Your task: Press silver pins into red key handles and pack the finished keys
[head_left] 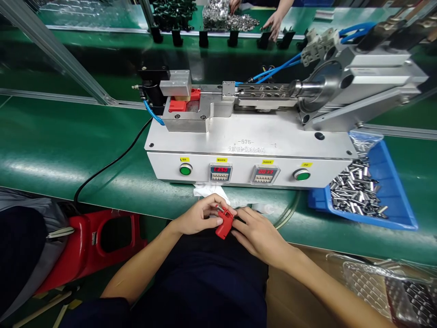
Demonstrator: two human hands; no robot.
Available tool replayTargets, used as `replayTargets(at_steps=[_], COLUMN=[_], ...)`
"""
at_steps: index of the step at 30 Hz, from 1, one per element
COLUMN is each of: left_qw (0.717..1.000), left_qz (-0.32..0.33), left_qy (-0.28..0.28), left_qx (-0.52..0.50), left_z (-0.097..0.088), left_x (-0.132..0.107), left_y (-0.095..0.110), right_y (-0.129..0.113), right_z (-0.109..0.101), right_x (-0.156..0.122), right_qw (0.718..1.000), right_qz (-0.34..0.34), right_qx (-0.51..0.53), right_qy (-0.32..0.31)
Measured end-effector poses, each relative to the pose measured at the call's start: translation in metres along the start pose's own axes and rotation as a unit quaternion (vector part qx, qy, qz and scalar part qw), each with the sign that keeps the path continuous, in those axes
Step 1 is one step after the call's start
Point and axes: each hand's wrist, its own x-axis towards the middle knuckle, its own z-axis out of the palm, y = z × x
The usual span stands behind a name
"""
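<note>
In front of the machine, low in the view, I hold a small red plastic part (224, 224) with a short metal pin at its upper left. My left hand (198, 216) pinches its left side between thumb and fingers. Curled fingers of my right hand (257, 232) press on its right edge; some fingertips are hidden. Just above, the bench machine (252, 136) has two green buttons and two red digital displays. Another red part (178, 106) sits in its metal fixture at the left, under a metal block (177, 83).
A blue bin (396, 182) of metal cylinders stands right of the machine. White tissue (212, 191) lies at its front edge. Clear trays (368, 282) are at lower right, a red stool (92, 241) at left. Across the bench, a co-worker's hand (272, 23) is near metal parts.
</note>
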Motion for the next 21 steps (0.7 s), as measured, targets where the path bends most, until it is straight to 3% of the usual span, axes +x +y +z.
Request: replayTargets(at_steps=[21], left_qw=[1.000], left_qz=[0.007], left_qy=[0.006], left_qx=[-0.017], left_z=[0.0015], left_x=[-0.0002], left_y=[-0.0004], right_y=[-0.0009], right_z=[-0.0011], right_x=[0.0004], right_qw=[1.000], right_qz=[0.005], right_qx=[0.009], right_qy=[-0.008])
